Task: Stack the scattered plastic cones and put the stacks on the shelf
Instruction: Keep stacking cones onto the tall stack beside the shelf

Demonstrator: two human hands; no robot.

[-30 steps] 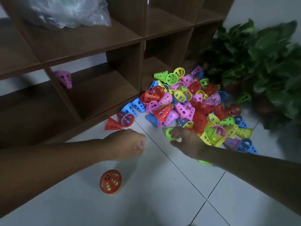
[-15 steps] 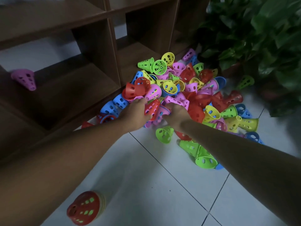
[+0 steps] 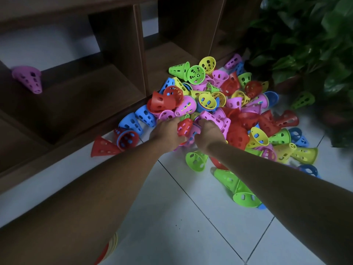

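Note:
A heap of perforated plastic cones (image 3: 219,104) in red, pink, blue, green and yellow lies on the tiled floor against the wooden shelf (image 3: 76,104). Both my hands are pushed into its near edge. My left hand (image 3: 167,133) curls round a red cone (image 3: 185,125) that sits between the two hands. My right hand (image 3: 209,135) curls round a pink cone (image 3: 193,135) beside it; the fingertips are hidden among the cones. A single pink cone (image 3: 28,79) lies on the low shelf at the left. A red and yellow stack (image 3: 109,249) shows under my left forearm.
A leafy potted plant (image 3: 305,44) stands at the right, next to the heap. A red cone (image 3: 103,147) and blue cones (image 3: 133,121) lie along the shelf's base. Loose green cones (image 3: 238,190) lie under my right forearm. White floor tiles (image 3: 172,217) stretch in front.
Both hands went from the floor in front of the heap forward into it and closed on cones. The view came closer, and the red stack slid under my left arm.

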